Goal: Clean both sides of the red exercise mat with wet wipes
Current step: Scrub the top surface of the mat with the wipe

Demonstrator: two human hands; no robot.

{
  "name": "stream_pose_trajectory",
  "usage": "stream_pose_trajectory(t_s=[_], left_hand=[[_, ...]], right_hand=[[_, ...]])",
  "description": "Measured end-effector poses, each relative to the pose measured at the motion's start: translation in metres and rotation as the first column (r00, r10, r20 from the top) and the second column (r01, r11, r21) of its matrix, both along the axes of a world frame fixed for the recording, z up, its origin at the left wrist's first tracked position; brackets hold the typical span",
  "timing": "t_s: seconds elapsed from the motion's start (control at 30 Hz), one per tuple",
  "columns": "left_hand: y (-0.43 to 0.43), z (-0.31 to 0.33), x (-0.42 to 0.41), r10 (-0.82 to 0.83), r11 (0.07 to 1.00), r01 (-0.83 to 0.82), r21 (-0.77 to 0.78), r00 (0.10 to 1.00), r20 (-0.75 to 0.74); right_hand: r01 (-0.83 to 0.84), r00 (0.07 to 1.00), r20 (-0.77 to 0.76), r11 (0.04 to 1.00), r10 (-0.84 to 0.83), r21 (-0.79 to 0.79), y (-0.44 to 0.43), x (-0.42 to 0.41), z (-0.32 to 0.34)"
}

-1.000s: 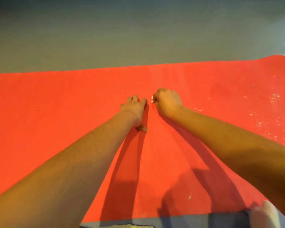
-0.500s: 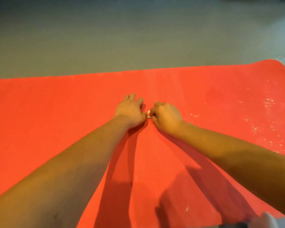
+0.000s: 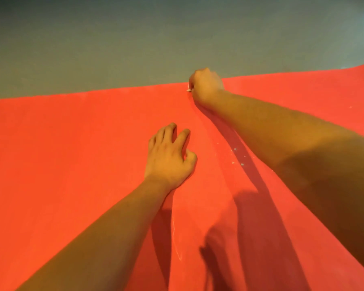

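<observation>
Head view: red exercise mat (image 3: 72, 164) lies spread flat on the grey floor (image 3: 114, 49) and fills the lower two thirds of frame, its far edge running left to right and rising toward the upper right. My right hand (image 3: 206, 86) is stretched out to that far edge, sitting right on the border between mat and floor, knuckles up, fingers curled tight into a fist. Only a small white corner of the wet wipe (image 3: 189, 90) pokes out at the left side of the fist, touching the mat; the rest of it is hidden inside the hand. My left hand (image 3: 169, 156) is nearer to me, around the middle of the mat, well apart from the right one and to its lower left. It rests on the mat palm down, fingers spread and a little bent, thumb tucked toward the index finger, holding nothing. Both forearms reach in from the bottom corners, bare, and throw dark shadows on the red surface. Small white specks (image 3: 237, 156) are scattered on the mat between the two arms, just beside the right forearm's shadow. Thin pale streak (image 3: 174, 238) runs along the mat close to my left forearm, nearer to me than the left hand. Can't tell whether the surface is wet.
</observation>
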State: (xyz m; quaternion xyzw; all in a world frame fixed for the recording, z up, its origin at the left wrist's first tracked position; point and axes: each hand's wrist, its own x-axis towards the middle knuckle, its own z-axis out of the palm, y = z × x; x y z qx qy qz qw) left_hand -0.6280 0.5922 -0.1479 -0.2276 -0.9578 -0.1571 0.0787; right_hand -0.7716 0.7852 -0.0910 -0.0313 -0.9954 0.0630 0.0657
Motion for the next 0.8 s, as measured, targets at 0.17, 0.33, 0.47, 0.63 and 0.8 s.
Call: stream_pose_trajectory(t_s=[0.17, 0.33, 0.47, 0.63, 0.8], left_hand=[[0.001, 0.004, 0.0, 0.009, 1.0, -0.009, -0.027, 1.0, 0.021], [0.002, 0.004, 0.0, 0.008, 0.999, -0.008, -0.048, 1.0, 0.007], [0.002, 0.003, -0.001, 0.013, 0.999, -0.013, -0.047, 1.0, -0.002], [0.0, 0.001, -0.002, 0.011, 1.0, -0.011, -0.029, 1.0, -0.025], [0.001, -0.001, -0.005, 0.007, 1.0, -0.007, -0.011, 0.999, -0.039]], right_hand=[[0.01, 1.0, 0.008, 1.0, -0.01, -0.027, -0.005, 0.006, 0.004], [-0.096, 0.995, 0.004, 0.992, 0.096, 0.078, -0.001, 0.04, -0.014], [-0.139, 0.99, -0.002, 0.989, 0.139, 0.049, 0.009, 0.03, -0.017], [-0.06, 0.998, -0.009, 0.997, 0.061, 0.042, 0.003, -0.014, -0.002], [-0.016, 1.0, -0.012, 1.0, 0.016, -0.002, 0.001, -0.012, 0.004]])
